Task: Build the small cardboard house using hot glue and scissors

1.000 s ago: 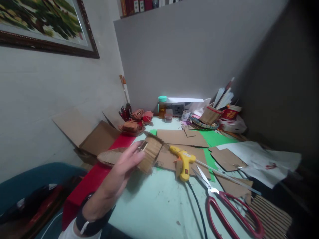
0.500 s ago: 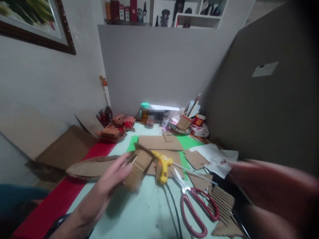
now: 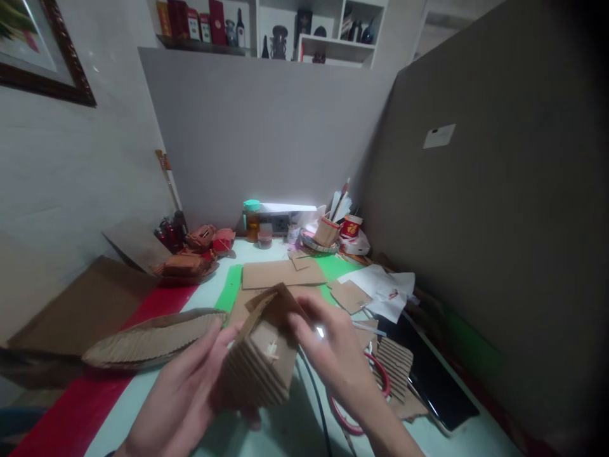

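A small open box of corrugated cardboard, ridged on its outer side, is tilted up above the table between my hands. My left hand cradles it from the left and below, closed around its side. My right hand pinches its right upper edge between thumb and fingers. Pale strips of what may be dried glue show on a face of the box. Under my right wrist lie scissors with red handles, partly covered. A black cord runs beneath; the yellow glue gun is hidden behind my right hand.
A boat-shaped corrugated cardboard piece lies at left. Flat cardboard rests on green sheets in the middle. At right are a black phone-like slab, ridged scraps and white paper. Jars, brushes and a basket stand behind.
My right hand has come in from the far right and taken hold of the cardboard box's edge. The box has turned, showing its inside. The view has swung rightward.
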Demonstrator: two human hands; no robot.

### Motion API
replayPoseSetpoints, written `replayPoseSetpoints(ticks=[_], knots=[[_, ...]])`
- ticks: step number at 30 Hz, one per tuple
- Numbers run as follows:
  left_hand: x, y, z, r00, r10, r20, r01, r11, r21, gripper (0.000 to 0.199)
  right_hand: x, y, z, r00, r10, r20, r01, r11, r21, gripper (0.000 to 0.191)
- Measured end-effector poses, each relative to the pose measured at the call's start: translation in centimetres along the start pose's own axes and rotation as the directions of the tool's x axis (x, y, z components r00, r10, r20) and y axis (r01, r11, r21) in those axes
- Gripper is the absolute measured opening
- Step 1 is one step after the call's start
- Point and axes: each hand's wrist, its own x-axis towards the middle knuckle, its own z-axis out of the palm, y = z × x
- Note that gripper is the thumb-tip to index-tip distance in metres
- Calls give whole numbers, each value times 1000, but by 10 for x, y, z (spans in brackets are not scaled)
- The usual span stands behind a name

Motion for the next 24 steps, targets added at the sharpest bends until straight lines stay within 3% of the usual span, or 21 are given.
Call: replayPoseSetpoints(ticks=[2, 6, 12, 16, 19, 24], knots=[[4, -4, -11, 999, 36, -34, -38, 997, -62, 28, 4, 4, -1, 999, 31, 10, -31, 998, 55, 23], [9, -6, -25, 952, 239, -191, -251, 967, -39, 16, 6, 4, 1, 997, 43, 61, -50, 993, 106, 23], [19, -7, -41, 995, 95, 10, -95, 993, -73, 26, 5, -8, 4, 985, 18, 174, -28, 998, 51, 17], [34, -14, -58, 992, 127, 23, -127, 992, -10, 28, 8, -7, 3, 981, 11, 194, -18, 999, 34, 17], [35, -17, -49, 984, 176, 14, -176, 984, 12, 38, 8, -7, -1, 980, 19, 196, -26, 999, 33, 21], [28, -6, -10, 994, 108, 16, -107, 993, -43, 17, 5, -11, -15, 991, 57, 120, -62, 997, 44, 26]])
